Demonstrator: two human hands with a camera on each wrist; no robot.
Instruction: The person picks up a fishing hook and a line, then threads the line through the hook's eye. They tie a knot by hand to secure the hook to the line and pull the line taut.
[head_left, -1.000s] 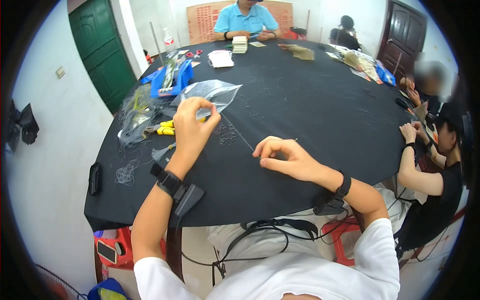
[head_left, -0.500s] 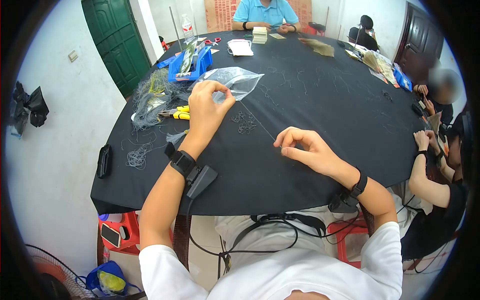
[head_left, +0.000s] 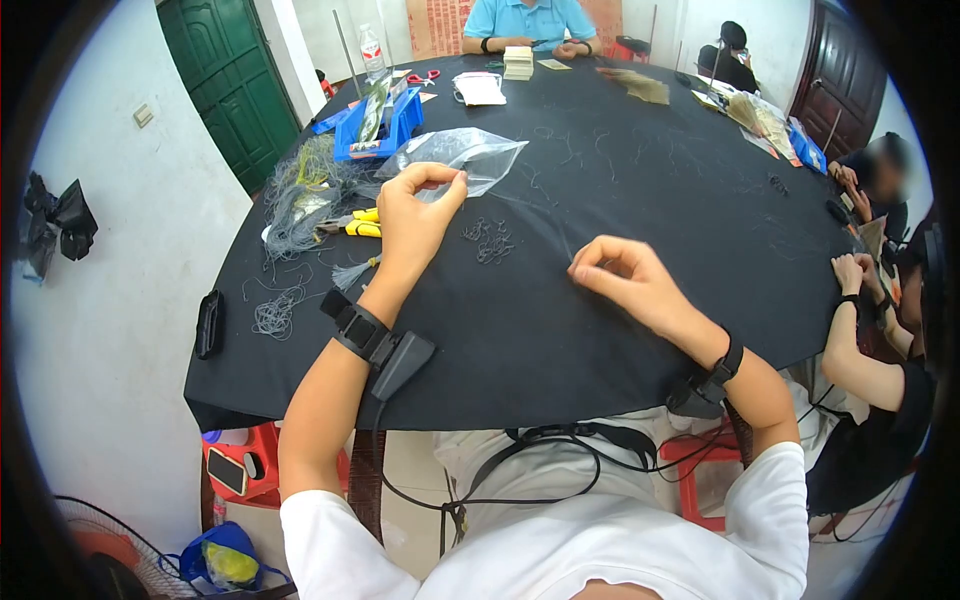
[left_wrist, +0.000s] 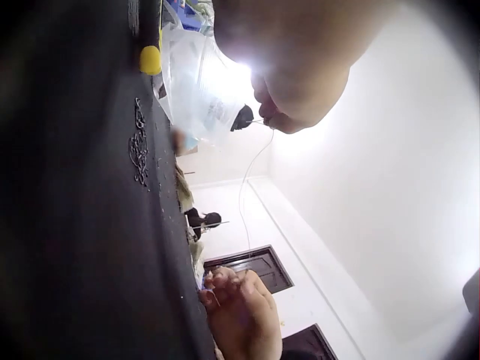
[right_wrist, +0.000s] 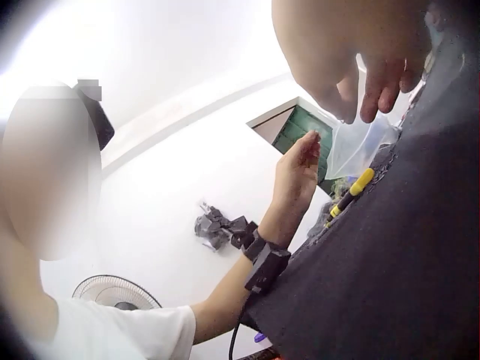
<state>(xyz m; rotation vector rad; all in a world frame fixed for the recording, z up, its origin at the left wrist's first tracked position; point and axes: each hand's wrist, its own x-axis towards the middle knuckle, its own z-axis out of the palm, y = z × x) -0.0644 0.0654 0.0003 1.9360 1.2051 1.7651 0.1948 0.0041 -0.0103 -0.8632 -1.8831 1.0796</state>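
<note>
In the head view my left hand (head_left: 420, 215) is raised over the table, thumb and forefinger pinching a thin line. The line (left_wrist: 241, 196) bows between my hands in the left wrist view. A short thin tip juts from the left fingertips there. My right hand (head_left: 635, 280), lower and to the right, pinches the line with thumb and fingertips. On the cloth between the hands lies a pile of small dark hook-like pieces (head_left: 488, 242). Behind the left hand is a clear plastic bag (head_left: 480, 160). Yellow-handled pliers (head_left: 362, 225) lie left of that hand.
Tangled grey line (head_left: 310, 185) spreads at the table's left beside a blue bin (head_left: 405, 122). A loose coil (head_left: 275, 315) and a black case (head_left: 209, 325) are nearer. White cards (head_left: 480, 88) and red scissors (head_left: 424, 76) lie farther back. Other people sit around the table.
My right hand has moved a little right and up, away from the left hand. The line between them looks fainter now. The left hand stays nearly in place; the head view shifted earlier.
</note>
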